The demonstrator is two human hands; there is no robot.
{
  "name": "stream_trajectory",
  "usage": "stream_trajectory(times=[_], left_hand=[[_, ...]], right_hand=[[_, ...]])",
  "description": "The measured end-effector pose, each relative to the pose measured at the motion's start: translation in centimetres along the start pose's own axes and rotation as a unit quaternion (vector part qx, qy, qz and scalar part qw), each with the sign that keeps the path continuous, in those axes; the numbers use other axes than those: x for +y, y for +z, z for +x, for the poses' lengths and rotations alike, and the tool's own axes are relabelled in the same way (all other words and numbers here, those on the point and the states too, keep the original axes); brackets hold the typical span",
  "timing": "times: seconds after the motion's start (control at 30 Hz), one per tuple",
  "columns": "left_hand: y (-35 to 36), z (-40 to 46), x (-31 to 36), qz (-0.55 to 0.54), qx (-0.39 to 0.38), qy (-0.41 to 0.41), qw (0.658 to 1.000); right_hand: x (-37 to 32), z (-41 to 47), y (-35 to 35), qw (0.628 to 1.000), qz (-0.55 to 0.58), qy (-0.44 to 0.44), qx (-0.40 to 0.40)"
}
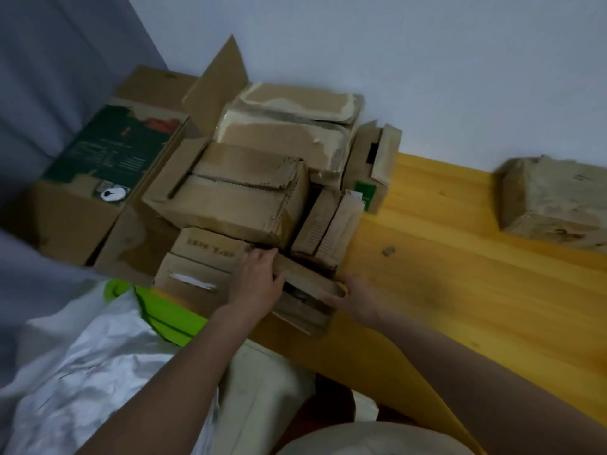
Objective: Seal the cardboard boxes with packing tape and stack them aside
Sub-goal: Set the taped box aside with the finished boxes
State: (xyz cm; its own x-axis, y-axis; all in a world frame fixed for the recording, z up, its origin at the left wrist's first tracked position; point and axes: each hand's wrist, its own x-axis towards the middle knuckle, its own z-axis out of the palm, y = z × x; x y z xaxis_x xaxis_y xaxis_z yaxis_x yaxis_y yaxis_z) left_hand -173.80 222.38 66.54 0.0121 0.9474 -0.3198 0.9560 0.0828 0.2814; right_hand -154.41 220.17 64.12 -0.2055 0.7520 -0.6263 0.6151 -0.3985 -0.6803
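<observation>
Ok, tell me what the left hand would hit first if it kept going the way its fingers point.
The left hand points up and away toward the pile. Its fingertips are already at the bottom edge of the mid-sized cardboard box, so it would likely meet that first, though depth is unclear.

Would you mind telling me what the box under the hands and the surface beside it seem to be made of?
Box: matte brown corrugated cardboard, judging by its worn, creased flaps. Surface: probably wood with a smooth yellow finish; faint grain lines show.
</observation>
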Motion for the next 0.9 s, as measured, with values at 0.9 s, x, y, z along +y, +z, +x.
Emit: stream_trajectory(times=[0.9], left_hand=[[9.7, -6.6, 22.7, -0.039, -0.158, 0.093, 0.982]], right_hand=[[18.1, -13.6, -11.8, 0.906, 0.260, 0.204, 0.263]])
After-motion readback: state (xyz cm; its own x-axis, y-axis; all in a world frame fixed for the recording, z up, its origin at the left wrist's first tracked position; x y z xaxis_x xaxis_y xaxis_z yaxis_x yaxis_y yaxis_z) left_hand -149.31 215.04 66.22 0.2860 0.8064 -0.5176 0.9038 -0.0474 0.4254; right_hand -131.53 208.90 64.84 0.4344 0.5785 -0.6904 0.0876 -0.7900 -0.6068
